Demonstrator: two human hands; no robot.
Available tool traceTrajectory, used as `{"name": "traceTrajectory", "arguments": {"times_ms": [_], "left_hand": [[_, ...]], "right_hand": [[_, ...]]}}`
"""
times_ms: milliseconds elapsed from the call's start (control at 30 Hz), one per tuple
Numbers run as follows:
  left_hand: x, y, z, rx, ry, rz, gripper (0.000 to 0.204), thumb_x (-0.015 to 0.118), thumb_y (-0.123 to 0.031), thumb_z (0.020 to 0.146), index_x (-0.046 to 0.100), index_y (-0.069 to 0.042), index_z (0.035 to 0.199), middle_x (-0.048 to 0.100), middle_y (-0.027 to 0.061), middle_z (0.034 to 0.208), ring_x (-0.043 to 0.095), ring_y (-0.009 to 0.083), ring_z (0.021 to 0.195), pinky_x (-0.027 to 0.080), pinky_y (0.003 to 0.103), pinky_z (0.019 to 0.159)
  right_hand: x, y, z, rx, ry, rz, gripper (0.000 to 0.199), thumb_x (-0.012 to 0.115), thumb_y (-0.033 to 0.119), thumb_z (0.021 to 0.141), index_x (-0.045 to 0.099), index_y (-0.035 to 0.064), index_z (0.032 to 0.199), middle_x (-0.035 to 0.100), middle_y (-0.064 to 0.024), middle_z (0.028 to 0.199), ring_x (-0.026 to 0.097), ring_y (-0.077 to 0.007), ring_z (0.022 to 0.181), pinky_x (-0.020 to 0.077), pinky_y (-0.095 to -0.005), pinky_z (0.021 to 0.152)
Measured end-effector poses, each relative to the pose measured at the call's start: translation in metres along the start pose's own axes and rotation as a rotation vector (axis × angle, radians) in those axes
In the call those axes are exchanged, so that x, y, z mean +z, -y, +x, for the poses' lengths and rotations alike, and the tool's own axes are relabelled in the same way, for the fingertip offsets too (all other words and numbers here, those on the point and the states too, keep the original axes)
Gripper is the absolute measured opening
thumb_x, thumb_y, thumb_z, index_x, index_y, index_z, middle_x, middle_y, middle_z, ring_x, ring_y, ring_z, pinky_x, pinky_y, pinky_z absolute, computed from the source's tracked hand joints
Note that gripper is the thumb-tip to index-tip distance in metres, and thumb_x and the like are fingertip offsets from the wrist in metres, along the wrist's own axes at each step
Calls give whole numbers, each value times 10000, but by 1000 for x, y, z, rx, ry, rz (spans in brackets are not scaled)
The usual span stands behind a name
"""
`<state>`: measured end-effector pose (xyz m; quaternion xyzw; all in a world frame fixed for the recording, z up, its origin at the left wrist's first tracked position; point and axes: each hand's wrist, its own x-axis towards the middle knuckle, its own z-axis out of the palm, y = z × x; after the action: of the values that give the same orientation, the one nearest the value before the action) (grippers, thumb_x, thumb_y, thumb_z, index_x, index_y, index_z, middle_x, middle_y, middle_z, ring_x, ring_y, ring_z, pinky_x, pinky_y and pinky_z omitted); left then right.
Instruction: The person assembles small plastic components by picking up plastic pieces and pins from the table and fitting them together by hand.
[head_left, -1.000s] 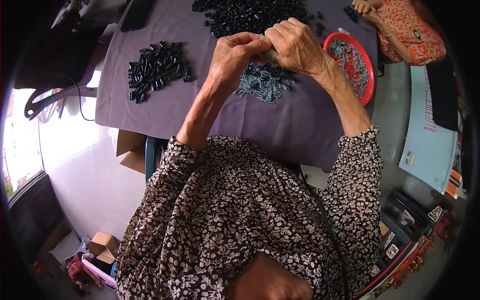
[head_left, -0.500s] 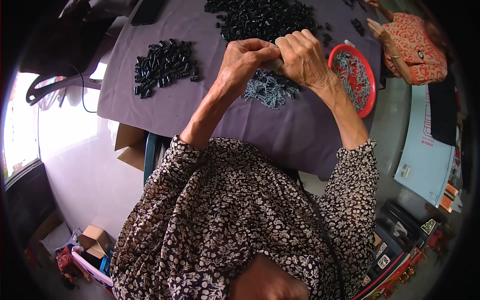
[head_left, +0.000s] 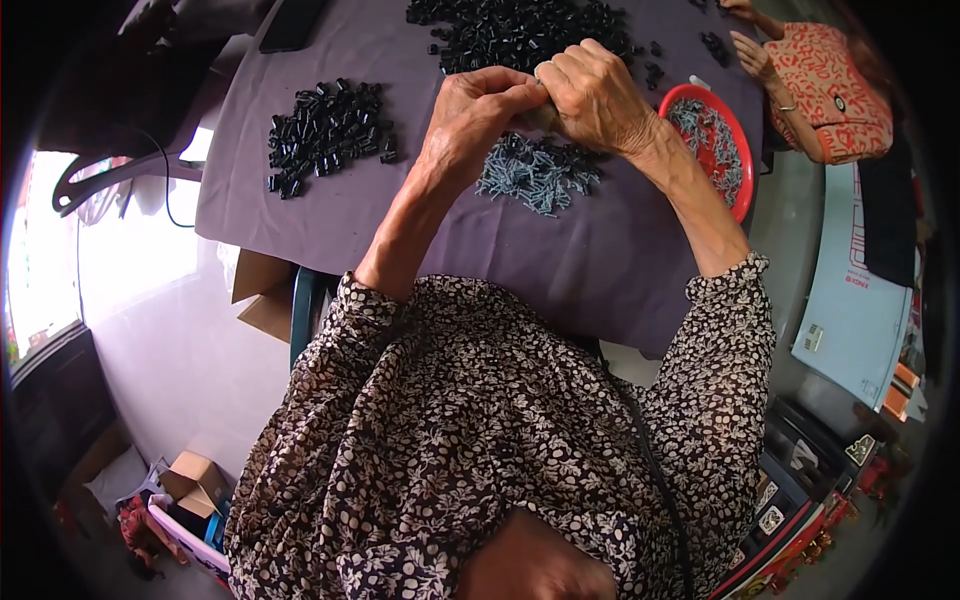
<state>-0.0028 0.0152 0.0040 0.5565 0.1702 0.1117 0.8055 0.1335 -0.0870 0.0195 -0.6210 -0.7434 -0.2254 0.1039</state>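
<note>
Your left hand point(head_left: 470, 110) and right hand point(head_left: 595, 95) meet fingertip to fingertip, pinching a small part, mostly hidden, just above the grey pile point(head_left: 535, 172). Keep the pinch directly over that pile so drops land there.

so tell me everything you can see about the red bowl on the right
The red bowl is round and shallow, plastic by its look, with a bright raised rim. It sits flat on the purple cloth near the table's right edge, holding a layer of small grey-blue metal pieces. The right hand is raised just left of it, its wrist covering part of the rim.
</note>
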Motion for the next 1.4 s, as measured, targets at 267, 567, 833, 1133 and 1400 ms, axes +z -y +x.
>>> {"name": "traceTrajectory", "arguments": {"times_ms": [267,567,833,1133,1400], "left_hand": [[4,2,-2,27,-36,-40,191,582,-145,829,629,25,902,632,67,786,599,121,722,479,242,752],[8,2,-3,-28,50,-170,208,581,-125,816,620,68,885,630,87,760,608,132,698,504,246,668],[9,8,1,-17,82,96,209,604,-159,818,639,33,891,634,74,790,609,139,756,488,261,753],[-51,0,0,234,-221,595,187,629,-164,783,669,-15,889,659,89,747,620,132,679,490,252,641],[-132,17,-35,248,-452,1244,202,631,-136,741,655,-53,923,624,108,794,627,229,719,481,310,669]], "right_hand": [[-1,8,-2,119,-47,-17,412,642,420,722,450,79,592,490,-60,525,522,-204,503,387,-318,532],[-6,2,-15,51,-73,83,373,671,344,683,443,55,625,437,-63,564,471,-219,537,373,-323,531],[-5,-3,-21,-31,-25,78,347,677,297,677,435,61,600,422,-55,544,465,-211,522,366,-314,525],[-23,9,-48,652,192,475,210,670,201,766,563,25,807,535,-90,622,519,-228,561,404,-322,535],[-9,80,-128,951,179,504,183,682,134,716,560,14,780,558,-97,658,542,-270,585,429,-367,551]]}}
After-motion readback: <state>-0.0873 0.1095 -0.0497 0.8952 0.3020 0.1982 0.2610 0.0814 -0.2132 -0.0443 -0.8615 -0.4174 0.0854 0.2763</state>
